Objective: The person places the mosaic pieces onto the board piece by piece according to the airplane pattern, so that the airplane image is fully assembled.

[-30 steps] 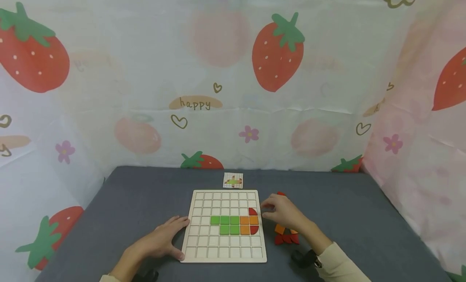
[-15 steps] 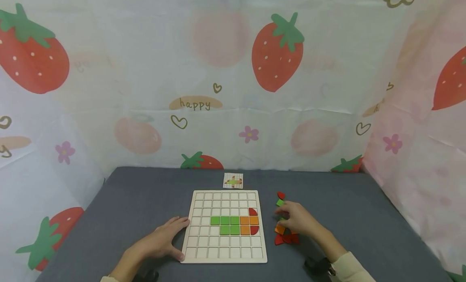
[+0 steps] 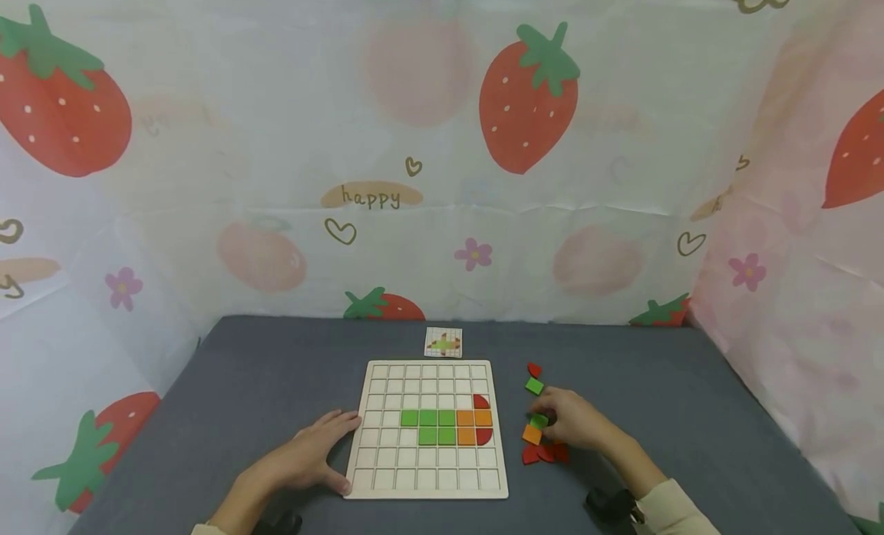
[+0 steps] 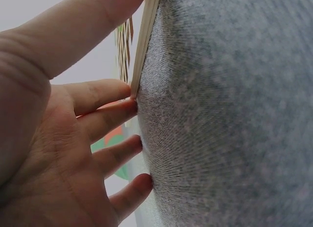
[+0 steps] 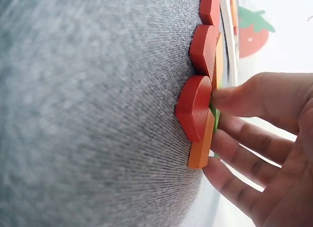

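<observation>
A pale wooden grid board [image 3: 383,480] lies on the table, with green, orange and red tiles in some cells. My left hand [image 3: 309,452] touches its left edge, thumb near the front corner and fingers extended; the left wrist view shows the fingertips against the board's side. To the right of the board, my right hand [image 3: 575,420] is among loose tiles, its thumb and fingers beside a green tile [image 3: 539,421] and an orange tile [image 3: 532,434]. In the right wrist view, red pieces [image 5: 194,107] lie close to the thumb. The fingertips are partly hidden there.
A small pattern card [image 3: 443,342] lies behind the board. Another green tile [image 3: 534,386] and a red piece [image 3: 534,370] lie beyond my right hand. Several red pieces [image 3: 545,453] sit nearer. A strawberry-print cloth [image 3: 414,274] hangs behind the dark table.
My right hand has moved from the board's right edge rightward to the loose tiles, uncovering the far green tile. The left hand and the tiles on the board stay as they were.
</observation>
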`<state>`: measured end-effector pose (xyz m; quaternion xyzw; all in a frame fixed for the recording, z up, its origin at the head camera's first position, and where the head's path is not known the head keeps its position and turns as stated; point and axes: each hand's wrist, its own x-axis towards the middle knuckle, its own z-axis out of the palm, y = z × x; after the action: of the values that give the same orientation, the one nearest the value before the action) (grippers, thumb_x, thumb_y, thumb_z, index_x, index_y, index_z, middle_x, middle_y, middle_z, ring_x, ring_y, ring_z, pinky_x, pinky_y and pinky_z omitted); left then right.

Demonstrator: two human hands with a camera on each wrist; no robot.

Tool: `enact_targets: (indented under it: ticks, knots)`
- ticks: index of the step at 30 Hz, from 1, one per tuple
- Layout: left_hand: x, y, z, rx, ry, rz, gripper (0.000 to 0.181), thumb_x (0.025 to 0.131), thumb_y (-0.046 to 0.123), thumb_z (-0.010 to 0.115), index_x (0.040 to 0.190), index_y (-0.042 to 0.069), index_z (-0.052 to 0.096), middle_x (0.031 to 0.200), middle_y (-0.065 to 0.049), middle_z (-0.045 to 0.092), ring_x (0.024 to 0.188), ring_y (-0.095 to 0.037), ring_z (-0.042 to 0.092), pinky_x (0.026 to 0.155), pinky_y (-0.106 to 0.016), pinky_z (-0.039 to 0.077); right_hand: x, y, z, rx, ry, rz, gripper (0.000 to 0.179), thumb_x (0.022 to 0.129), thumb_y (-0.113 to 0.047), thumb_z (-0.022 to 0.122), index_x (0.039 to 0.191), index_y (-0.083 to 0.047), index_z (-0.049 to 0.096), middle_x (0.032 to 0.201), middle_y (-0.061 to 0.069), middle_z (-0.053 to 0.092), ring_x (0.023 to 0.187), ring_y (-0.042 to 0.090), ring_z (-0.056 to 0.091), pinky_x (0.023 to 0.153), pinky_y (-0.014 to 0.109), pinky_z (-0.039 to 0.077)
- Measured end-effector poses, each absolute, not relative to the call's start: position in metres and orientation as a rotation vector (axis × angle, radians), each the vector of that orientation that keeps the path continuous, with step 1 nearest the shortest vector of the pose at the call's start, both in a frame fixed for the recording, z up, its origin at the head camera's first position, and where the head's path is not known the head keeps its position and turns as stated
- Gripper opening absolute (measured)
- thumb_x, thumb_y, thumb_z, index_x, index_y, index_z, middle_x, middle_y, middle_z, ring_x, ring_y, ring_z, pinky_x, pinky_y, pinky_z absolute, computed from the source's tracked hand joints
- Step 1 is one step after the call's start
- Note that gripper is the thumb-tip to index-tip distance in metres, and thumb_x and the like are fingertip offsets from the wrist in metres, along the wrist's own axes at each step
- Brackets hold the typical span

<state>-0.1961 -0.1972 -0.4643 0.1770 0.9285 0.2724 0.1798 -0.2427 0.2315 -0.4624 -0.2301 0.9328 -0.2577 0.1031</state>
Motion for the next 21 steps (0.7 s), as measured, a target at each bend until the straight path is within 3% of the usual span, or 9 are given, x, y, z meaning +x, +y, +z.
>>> enact_targets:
  ticks: [21]
  knots:
    - [-0.1934, -0.1976, -0.4661, 0.542, 2.653, 0.794, 0.097, 0.061, 0.027, 0.088, 0.143, -0.002, 0.044, 0.151, -0.021, 0.041, 0.144, -0.049, 0.025, 0.107, -0.07, 0.024, -0.239, 0.2233, -0.4639, -0.57, 2.832, -0.699, 0.023, 0.076, 0.003, 0.074, 0.098, -0.004, 0.074, 0.09, -0.001, 0.06, 0.077, 0.011, 0.052, 0.065, 0.024, 0.046]
